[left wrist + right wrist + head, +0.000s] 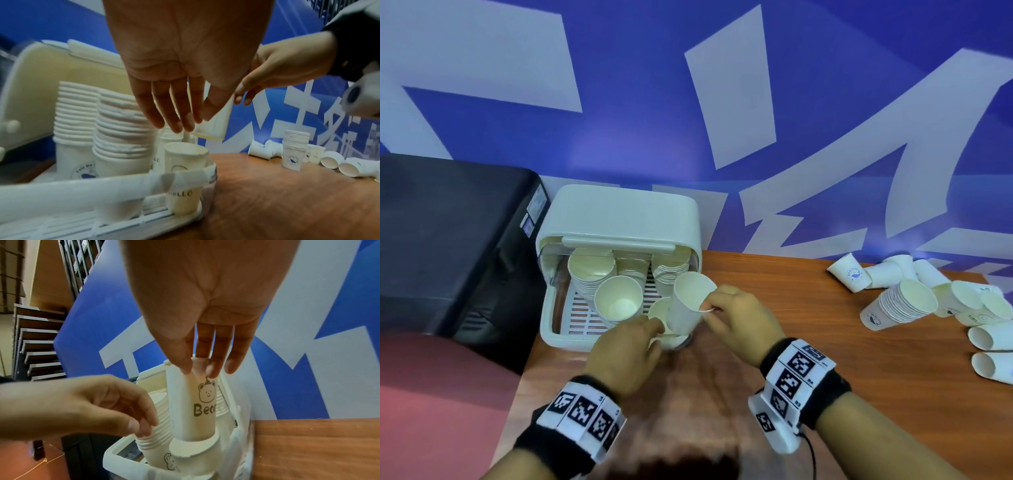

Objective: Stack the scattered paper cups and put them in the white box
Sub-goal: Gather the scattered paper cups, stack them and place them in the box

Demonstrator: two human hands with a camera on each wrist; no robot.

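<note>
Right hand [736, 315] pinches a paper cup [690, 301] at its rim, lowering it into the cup [195, 447] at the white box [571, 337] front corner. Left hand [625, 356] hovers beside, fingers relaxed, empty. Thin, light, crushable: grip the rim gently.

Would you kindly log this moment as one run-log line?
right hand: pinches paper cup | cup: over white box front corner | left hand: empty beside it | scattered cups: remain

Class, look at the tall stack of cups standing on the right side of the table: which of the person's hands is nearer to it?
Right. The right hand pinches a single cup at the white box, on the side toward the tall stack; the left hand sits farther away, at the box's front edge.
</note>
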